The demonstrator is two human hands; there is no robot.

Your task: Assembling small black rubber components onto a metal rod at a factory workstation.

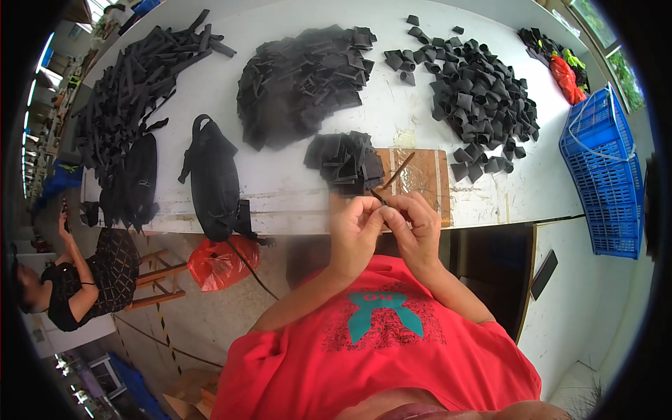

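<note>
Left hand (355,225) and right hand (413,220) meet with fingers curled, seemingly pinching; forearms angle up from below.

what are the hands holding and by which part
Both hands, left hand and right hand, pinch the near end of a thin black strip between their fingers; its far end sticks up free over the table.

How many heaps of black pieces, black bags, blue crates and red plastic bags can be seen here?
Heaps of black pieces: 5
Black bags: 2
Blue crates: 1
Red plastic bags: 2
Total: 10
</note>
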